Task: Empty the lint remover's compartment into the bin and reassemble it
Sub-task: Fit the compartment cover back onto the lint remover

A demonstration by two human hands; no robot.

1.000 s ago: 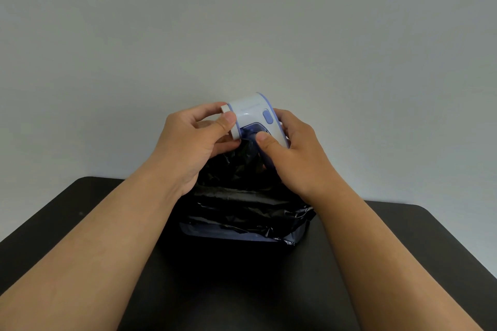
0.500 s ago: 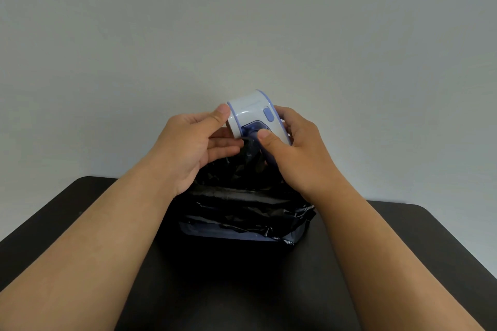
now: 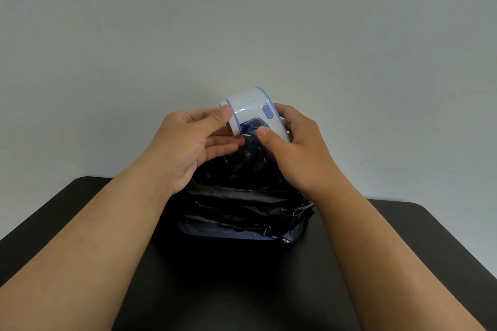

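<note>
A white lint remover (image 3: 248,107) with a blue trim and a blue button is held above the bin (image 3: 242,231). My right hand (image 3: 298,153) is wrapped around its handle, with the thumb pressed on the translucent blue compartment (image 3: 251,126). My left hand (image 3: 193,148) touches the round head end with thumb and fingertips. The bin is lined with a crinkled black bag and stands on the black table (image 3: 242,290), directly under the device. The handle's lower part is hidden by my right hand.
A plain grey wall (image 3: 242,21) fills the background. The table's rounded far corners show at left and right of my forearms.
The left thumb has slid from the front of the compartment up to the head's rim, and the left fingers have loosened. The device has lifted slightly.
</note>
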